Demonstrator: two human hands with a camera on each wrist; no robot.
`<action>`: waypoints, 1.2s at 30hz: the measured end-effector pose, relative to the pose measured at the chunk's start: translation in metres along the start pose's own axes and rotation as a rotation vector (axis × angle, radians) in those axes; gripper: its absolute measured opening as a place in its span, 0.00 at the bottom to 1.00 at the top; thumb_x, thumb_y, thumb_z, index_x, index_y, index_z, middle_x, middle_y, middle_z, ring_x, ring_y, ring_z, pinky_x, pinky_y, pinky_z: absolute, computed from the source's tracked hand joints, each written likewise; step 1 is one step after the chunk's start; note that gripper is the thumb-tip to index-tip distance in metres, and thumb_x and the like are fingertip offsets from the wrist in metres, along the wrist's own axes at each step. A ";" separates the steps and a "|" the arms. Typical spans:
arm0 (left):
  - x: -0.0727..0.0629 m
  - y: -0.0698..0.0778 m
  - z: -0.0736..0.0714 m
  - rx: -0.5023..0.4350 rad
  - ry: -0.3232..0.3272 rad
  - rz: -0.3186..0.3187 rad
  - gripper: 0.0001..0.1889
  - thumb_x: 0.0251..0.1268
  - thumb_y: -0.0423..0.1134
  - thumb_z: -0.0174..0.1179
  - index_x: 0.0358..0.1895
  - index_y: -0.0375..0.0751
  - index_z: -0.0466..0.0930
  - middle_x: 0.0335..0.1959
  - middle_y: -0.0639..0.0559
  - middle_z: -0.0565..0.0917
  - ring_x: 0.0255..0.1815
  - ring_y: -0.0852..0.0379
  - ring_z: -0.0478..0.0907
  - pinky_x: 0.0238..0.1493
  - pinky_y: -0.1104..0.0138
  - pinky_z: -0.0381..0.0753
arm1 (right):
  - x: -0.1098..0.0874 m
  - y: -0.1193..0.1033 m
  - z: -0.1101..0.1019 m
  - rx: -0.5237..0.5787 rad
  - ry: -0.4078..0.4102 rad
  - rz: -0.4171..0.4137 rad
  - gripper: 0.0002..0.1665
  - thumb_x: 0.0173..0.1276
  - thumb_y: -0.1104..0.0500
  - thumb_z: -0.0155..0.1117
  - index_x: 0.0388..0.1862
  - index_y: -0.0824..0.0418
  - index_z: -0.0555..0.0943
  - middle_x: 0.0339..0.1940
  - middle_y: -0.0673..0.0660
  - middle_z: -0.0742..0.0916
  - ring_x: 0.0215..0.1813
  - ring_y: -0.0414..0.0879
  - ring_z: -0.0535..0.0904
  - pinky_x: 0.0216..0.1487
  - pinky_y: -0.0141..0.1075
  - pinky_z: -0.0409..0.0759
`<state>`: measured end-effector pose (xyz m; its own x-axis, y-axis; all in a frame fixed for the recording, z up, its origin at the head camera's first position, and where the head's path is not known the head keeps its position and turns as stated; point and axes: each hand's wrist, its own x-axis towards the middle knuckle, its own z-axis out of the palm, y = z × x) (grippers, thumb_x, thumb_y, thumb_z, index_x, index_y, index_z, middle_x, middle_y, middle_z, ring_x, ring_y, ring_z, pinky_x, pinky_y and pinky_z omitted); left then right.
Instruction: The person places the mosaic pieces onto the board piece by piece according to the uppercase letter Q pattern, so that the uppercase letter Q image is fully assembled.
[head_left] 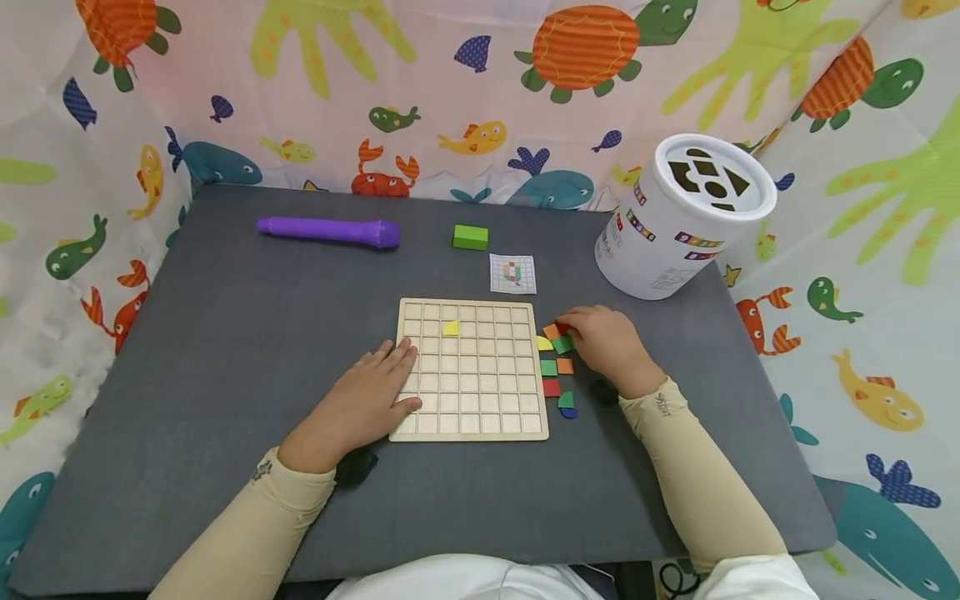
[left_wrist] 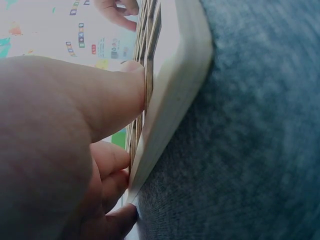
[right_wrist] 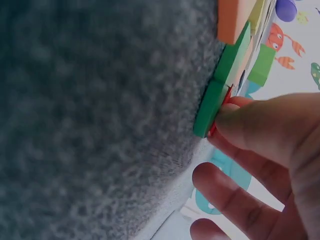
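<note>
A square wooden grid board (head_left: 468,383) lies on the table, with one yellow piece (head_left: 450,328) in its upper part. My left hand (head_left: 358,408) rests on the board's left edge, fingers extended and thumb on the rim. At the board's right side my right hand (head_left: 609,348) pinches a small red piece (right_wrist: 228,97) between thumb and fingertips, just over a green piece (right_wrist: 207,111). Several loose pieces lie along that side, among them an orange square (head_left: 565,367), a red square (head_left: 551,388) and a blue rounded piece (head_left: 567,413). The fingers partly hide the red piece.
A white tub (head_left: 652,242) with shaped holes in its lid stands at the back right. Behind the board are a printed pattern card (head_left: 513,283) and a green block (head_left: 470,238). A purple stick (head_left: 322,229) lies at the back left.
</note>
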<state>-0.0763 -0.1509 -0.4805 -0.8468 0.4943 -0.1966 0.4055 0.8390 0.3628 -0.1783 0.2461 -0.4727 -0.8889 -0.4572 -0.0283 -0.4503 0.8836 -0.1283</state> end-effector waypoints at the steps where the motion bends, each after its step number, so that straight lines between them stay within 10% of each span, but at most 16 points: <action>1: 0.000 0.000 0.000 0.001 0.002 0.000 0.44 0.82 0.55 0.59 0.85 0.31 0.52 0.87 0.38 0.51 0.86 0.34 0.47 0.82 0.41 0.52 | 0.000 0.001 -0.001 -0.006 0.000 0.003 0.17 0.76 0.65 0.68 0.61 0.60 0.90 0.58 0.58 0.90 0.59 0.58 0.85 0.58 0.57 0.84; 22: -0.003 0.003 -0.003 0.003 0.006 0.007 0.43 0.83 0.53 0.58 0.85 0.30 0.52 0.87 0.37 0.51 0.86 0.34 0.47 0.82 0.41 0.52 | 0.005 -0.015 -0.018 -0.002 0.066 0.104 0.14 0.69 0.56 0.70 0.50 0.57 0.92 0.39 0.55 0.90 0.38 0.51 0.81 0.34 0.47 0.83; 31: -0.004 0.002 -0.001 -0.004 0.003 0.000 0.42 0.83 0.53 0.58 0.85 0.30 0.53 0.87 0.37 0.52 0.86 0.34 0.47 0.82 0.41 0.51 | 0.013 -0.064 -0.037 0.013 0.126 -0.069 0.16 0.70 0.55 0.72 0.54 0.58 0.92 0.49 0.56 0.92 0.47 0.52 0.87 0.35 0.47 0.87; 36: -0.003 0.002 -0.001 0.003 0.014 0.004 0.43 0.83 0.54 0.58 0.85 0.31 0.53 0.87 0.38 0.52 0.86 0.34 0.47 0.82 0.41 0.51 | 0.028 -0.088 -0.032 -0.002 0.125 -0.184 0.10 0.71 0.56 0.73 0.48 0.56 0.94 0.41 0.52 0.93 0.35 0.46 0.84 0.26 0.39 0.80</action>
<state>-0.0729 -0.1510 -0.4780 -0.8499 0.4942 -0.1829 0.4095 0.8378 0.3611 -0.1658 0.1589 -0.4307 -0.7951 -0.5948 0.1188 -0.6061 0.7866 -0.1178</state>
